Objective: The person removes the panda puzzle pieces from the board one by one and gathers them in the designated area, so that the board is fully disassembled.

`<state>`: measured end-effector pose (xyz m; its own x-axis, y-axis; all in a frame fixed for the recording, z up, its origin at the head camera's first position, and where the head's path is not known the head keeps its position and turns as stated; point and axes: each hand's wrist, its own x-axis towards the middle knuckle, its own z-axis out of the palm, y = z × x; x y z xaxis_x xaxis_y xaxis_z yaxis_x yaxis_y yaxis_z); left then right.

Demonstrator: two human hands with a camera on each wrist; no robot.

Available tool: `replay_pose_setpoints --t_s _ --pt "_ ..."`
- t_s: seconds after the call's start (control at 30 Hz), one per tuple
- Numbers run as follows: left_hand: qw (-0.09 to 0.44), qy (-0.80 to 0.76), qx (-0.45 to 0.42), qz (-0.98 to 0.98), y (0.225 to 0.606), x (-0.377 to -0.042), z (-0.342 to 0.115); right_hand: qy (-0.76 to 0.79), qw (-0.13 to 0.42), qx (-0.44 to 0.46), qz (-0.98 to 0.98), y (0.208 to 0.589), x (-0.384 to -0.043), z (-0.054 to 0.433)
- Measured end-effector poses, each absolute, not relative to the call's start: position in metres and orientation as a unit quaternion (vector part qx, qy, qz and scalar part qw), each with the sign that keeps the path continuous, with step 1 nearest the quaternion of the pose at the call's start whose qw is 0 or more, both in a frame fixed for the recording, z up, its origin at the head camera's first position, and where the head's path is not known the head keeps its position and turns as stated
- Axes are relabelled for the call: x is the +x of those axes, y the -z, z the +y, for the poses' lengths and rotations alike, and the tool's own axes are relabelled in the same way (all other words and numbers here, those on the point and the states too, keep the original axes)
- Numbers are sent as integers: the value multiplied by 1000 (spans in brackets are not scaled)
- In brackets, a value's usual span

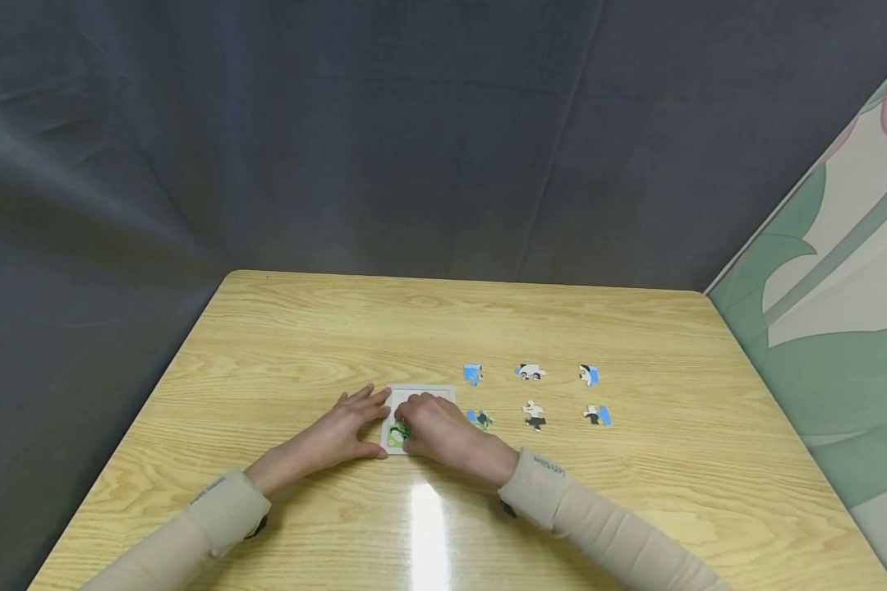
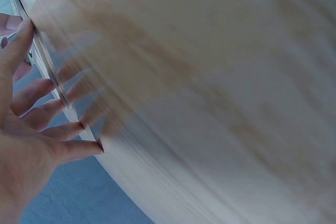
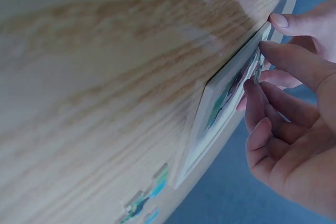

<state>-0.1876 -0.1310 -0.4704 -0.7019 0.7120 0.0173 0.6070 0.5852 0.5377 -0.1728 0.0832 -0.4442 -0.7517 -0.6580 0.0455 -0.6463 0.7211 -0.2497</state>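
Note:
A shallow light-coloured puzzle tray (image 1: 423,387) lies flat on the wooden table. My left hand (image 1: 347,428) rests at the tray's left side, fingers spread and fairly straight, with the thumb touching the near left corner. Over the tray, my right hand (image 1: 439,431) pinches a small puzzle piece (image 3: 258,70) between thumb and forefinger, tilted on edge. Its picture is mostly hidden by the fingers. Green and dark puzzle artwork (image 1: 397,433) shows in the tray's near left part, partly covered by the right hand.
Right of the tray, several loose panda-picture pieces lie in two rows. One blue piece (image 1: 472,374) is at the back left, a panda-face piece (image 1: 530,372) beside it, and a blue-green piece (image 1: 480,419) close to the tray. A dark curtain (image 1: 414,148) hangs behind the table (image 1: 303,320).

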Motion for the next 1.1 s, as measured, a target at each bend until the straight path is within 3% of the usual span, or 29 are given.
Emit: replay_pose_setpoints --t_s 0.27,0.8,1.1 --pt "106 -265 374 882 469 -187 -131 94 13 -362 928 443 -171 80" --pt "109 -265 373 882 470 -187 -131 115 58 -343 930 438 -172 78" --pt "112 -258 378 882 470 -187 -132 54 -7 -393 918 440 -172 84"
